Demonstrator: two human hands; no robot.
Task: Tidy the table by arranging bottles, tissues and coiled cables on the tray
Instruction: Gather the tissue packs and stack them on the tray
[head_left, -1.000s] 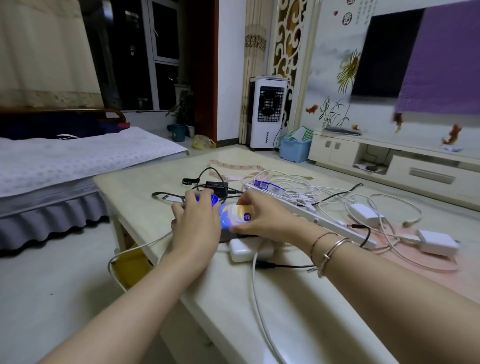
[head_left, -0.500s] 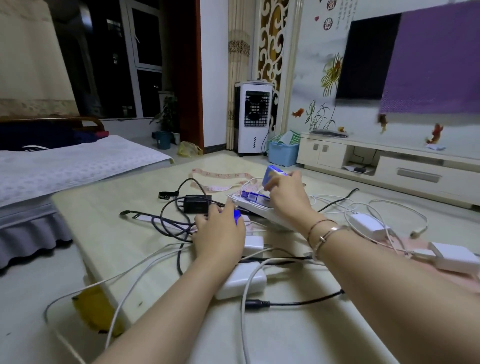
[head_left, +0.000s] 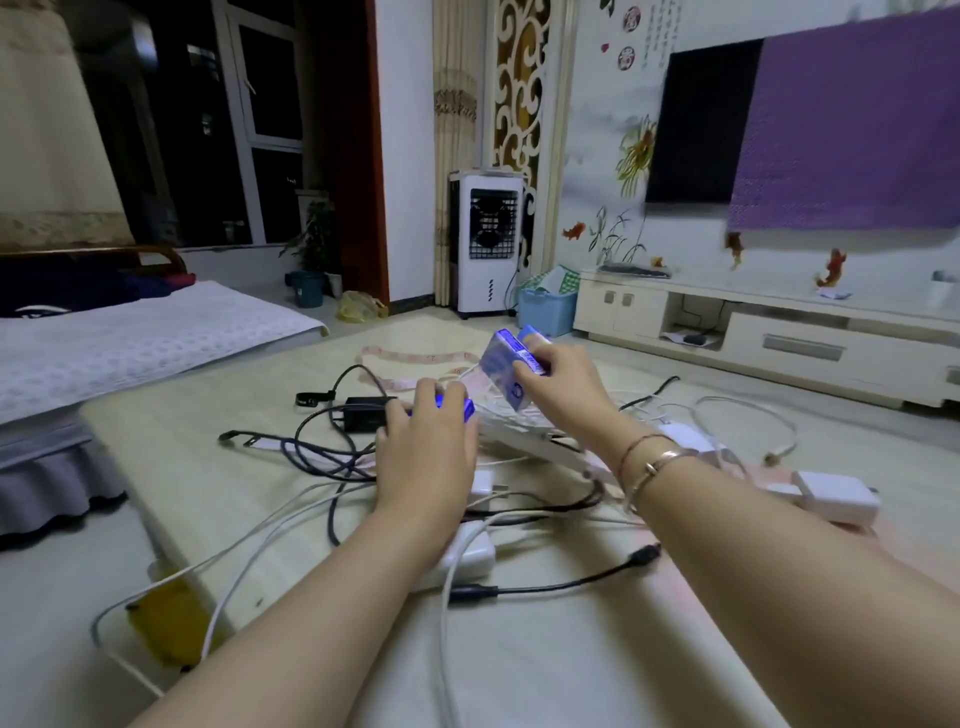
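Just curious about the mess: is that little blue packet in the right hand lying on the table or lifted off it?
Lifted. The right hand pinches the blue packet tilted in the air above the white cables.

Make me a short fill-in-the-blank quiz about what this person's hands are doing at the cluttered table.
1. The right hand holds up blue tissue packs above the ____.
2. The left hand rests on a small object coloured ____.
3. Bracelets circle the ____ wrist.
4. The black adapter lies to the ____ of the left hand.

Missing words: table; blue; right; left
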